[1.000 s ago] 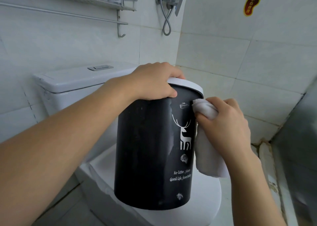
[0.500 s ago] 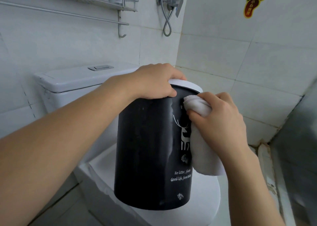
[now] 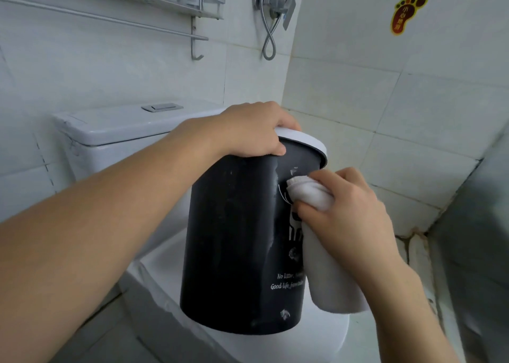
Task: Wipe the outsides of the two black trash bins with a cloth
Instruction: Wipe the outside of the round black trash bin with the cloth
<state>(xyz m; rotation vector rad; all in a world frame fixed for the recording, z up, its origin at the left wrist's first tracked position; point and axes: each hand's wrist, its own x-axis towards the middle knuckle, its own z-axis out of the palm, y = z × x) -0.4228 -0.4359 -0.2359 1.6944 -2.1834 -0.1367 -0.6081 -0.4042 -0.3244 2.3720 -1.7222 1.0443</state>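
A black trash bin (image 3: 231, 241) with a white rim and white deer print stands tilted on the closed toilet lid (image 3: 325, 343). My left hand (image 3: 256, 132) grips its rim at the top. My right hand (image 3: 347, 219) presses a white cloth (image 3: 311, 193) against the bin's right side, over the deer print; the rest of the cloth hangs down below my palm. Only one bin is in view.
The white toilet tank (image 3: 115, 131) sits behind the bin against the tiled wall. A metal shelf and towel rail (image 3: 165, 7) hang above it. A shower valve with hose (image 3: 272, 13) is mounted near the corner. A dark panel (image 3: 479, 252) stands at the right.
My right hand has slid the cloth leftward and slightly down across the bin's side, covering the deer's antlers. My left hand has kept its grip on the rim.
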